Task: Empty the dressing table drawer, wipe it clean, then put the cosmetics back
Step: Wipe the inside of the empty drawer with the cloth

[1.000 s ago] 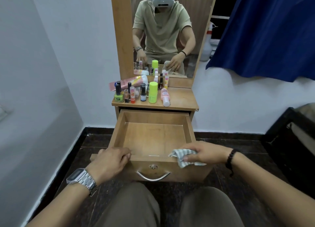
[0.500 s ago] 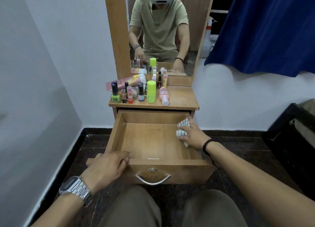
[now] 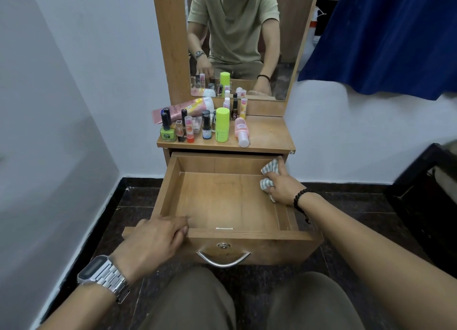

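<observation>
The wooden drawer point(image 3: 222, 198) stands pulled out and holds nothing. My right hand point(image 3: 282, 186) grips a grey-and-white striped cloth point(image 3: 268, 172) and presses it against the drawer's right wall near the back corner. My left hand point(image 3: 153, 243) holds the front rim of the drawer at its left end, fingers curled over the edge. Several cosmetics stand on the dressing table top point(image 3: 267, 134): a lime green stick point(image 3: 222, 128), a pink tube point(image 3: 188, 108) lying down, a pink bottle point(image 3: 241, 131) on its side, and nail polish bottles point(image 3: 168, 131).
A mirror point(image 3: 242, 40) rises behind the table top and reflects a person. White walls close in on the left and behind. A blue curtain point(image 3: 385, 37) hangs at the upper right. Dark furniture point(image 3: 430, 193) stands at the right. The floor is dark tile.
My right hand moved with the cloth from the drawer's front rim along the right wall to the back right corner. My left hand stayed on the front rim.
</observation>
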